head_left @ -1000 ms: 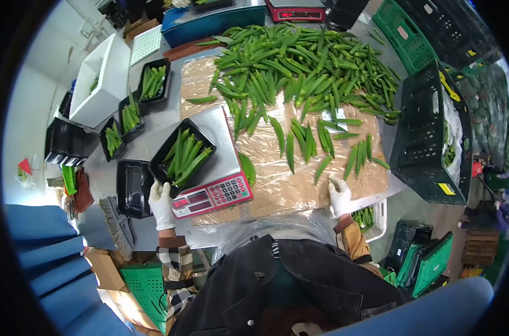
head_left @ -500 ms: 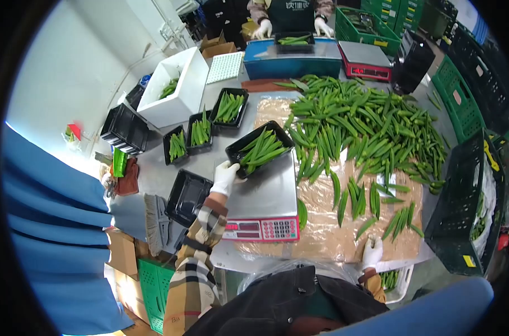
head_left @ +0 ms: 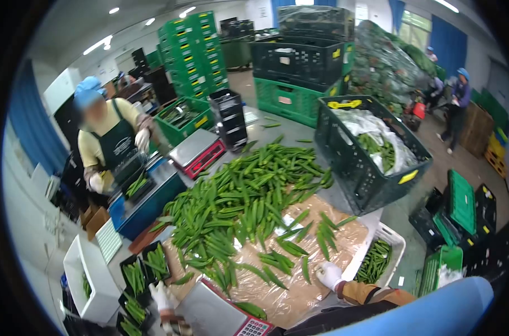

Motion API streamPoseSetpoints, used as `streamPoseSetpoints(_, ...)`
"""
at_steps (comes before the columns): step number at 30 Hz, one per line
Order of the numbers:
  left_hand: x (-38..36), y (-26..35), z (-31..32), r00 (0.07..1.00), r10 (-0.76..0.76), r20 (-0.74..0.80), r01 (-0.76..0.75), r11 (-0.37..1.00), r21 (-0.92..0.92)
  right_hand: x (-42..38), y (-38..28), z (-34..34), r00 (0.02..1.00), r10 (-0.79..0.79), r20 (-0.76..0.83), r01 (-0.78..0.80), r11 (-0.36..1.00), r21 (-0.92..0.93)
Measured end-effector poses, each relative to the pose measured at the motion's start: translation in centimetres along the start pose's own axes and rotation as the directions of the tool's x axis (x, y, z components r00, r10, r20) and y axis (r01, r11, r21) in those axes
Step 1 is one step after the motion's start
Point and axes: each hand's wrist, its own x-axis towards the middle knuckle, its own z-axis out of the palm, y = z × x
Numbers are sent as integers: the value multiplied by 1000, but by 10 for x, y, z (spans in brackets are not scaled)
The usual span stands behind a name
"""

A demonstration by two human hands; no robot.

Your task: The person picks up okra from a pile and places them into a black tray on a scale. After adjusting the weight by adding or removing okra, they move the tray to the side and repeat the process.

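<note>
My left hand [head_left: 163, 298], in a white glove, is beside the scale [head_left: 212, 308] with its fingers apart and nothing visible in it. Just beyond its fingertips sits a black tray of okra [head_left: 155, 263], next to another filled tray [head_left: 134, 278]. My right hand [head_left: 329, 275], also gloved, rests at the near right edge of the plastic-covered cardboard [head_left: 265, 297], fingers curled with nothing visible in them. Loose okra pods [head_left: 306, 269] lie close to it. The large okra heap [head_left: 237, 196] spreads over the table beyond both hands.
A white box [head_left: 89, 280] stands at the left. Across the table a co-worker [head_left: 117, 134] stands behind a blue container [head_left: 153, 196] and a red scale [head_left: 198, 154]. At the right are a black crate [head_left: 372, 185] and a white basket of okra [head_left: 397, 241].
The view has swung up and to the right. The tray my left hand held over the scale now sits among the filled trays, let go. The co-worker's hands have lifted off the blue container.
</note>
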Motion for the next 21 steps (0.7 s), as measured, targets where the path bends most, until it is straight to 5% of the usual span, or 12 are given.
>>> streamPoseSetpoints(2,-21,0,-24,984,175,-27,-169,974,151,1,10,12,994,-73,-85,72,997,-6)
streamPoseSetpoints(5,-76,34,-29,942,317,-109,-229,847,481,1,0,0,1000,-9,19,10,999,-35)
streamPoseSetpoints(9,-152,63,-6,912,409,8,-287,624,727,-1,-1,-7,998,-36,44,36,999,-6)
streamPoseSetpoints(21,-233,82,38,847,421,324,-479,342,808,2,23,5,985,-172,21,171,985,33)
